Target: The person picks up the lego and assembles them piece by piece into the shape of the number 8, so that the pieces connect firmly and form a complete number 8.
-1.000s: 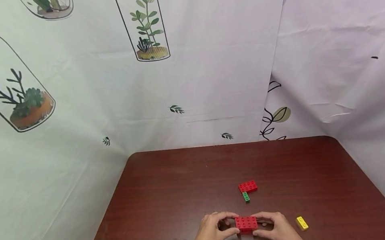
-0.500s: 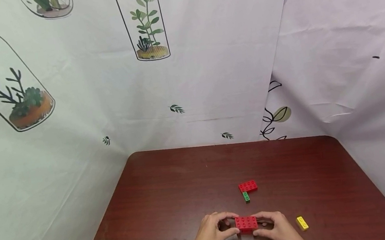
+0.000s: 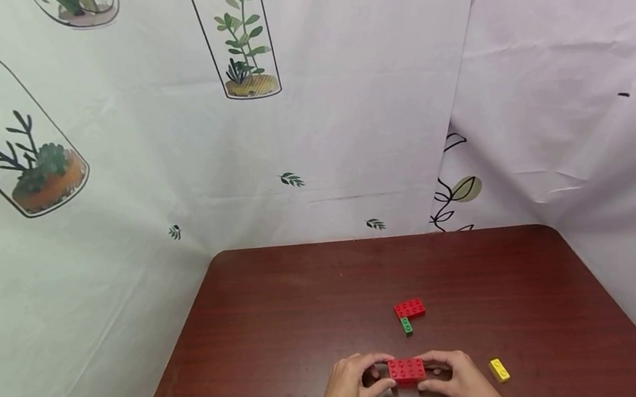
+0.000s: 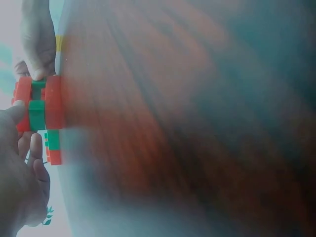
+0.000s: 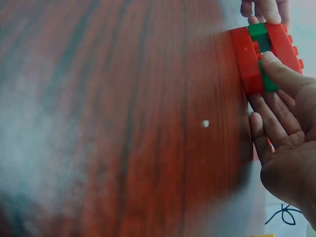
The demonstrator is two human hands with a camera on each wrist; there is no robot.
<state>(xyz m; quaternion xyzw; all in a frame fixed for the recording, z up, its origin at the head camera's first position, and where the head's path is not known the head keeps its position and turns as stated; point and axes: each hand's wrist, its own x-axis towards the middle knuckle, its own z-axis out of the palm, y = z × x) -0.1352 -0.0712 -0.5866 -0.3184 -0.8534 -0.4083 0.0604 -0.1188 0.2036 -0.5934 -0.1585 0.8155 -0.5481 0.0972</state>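
Note:
A stack of toy building bricks (image 3: 407, 370) stands on the table in front of me, studs upward. Its upper red brick (image 5: 282, 49) and lower red brick (image 5: 247, 64) are separated by a green brick (image 4: 37, 115) at either end, leaving a gap between them. My left hand (image 3: 347, 388) holds the left end between thumb and fingers. On the opposite end, my right hand (image 3: 464, 380) grips in the same way, its thumb over the near side in the right wrist view. The far side of the stack is hidden.
Beyond the stack lie a red eight-stud brick (image 3: 409, 308) and a small green brick (image 3: 406, 326) at its lower left corner. A yellow brick (image 3: 499, 370) is right of my right hand. Patterned white cloth (image 3: 346, 134) hangs behind the brown table (image 3: 283, 297).

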